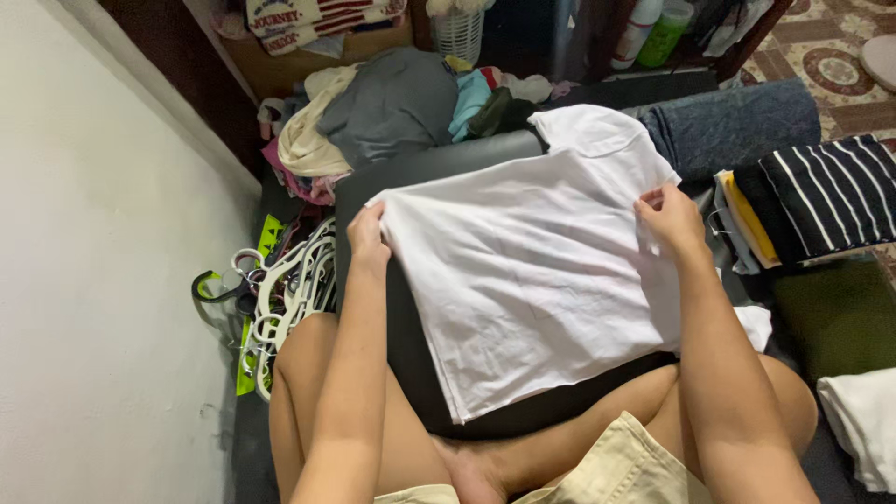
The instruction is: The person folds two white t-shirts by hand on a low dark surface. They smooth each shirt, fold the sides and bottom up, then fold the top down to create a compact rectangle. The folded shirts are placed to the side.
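On the dark cushion [392,187], both hands, left hand [367,238] and right hand [670,219], pinch a white shirt [532,271]

Plain off-white wall [103,280] fills the left side, evenly lit, no hard shadows. Dark wooden baseboard or frame [201,89] runs along its far edge. Black padded surface [411,177] occupies the centre. Heap of unsorted clothes [383,107] beyond it, grey garment on top. Pile of white plastic hangers [285,289] on the floor between wall and surface. White laundry basket [457,33] at top centre. Patterned floor tiles [831,61], red and cream, top right. Folded striped stack [831,196] at right.
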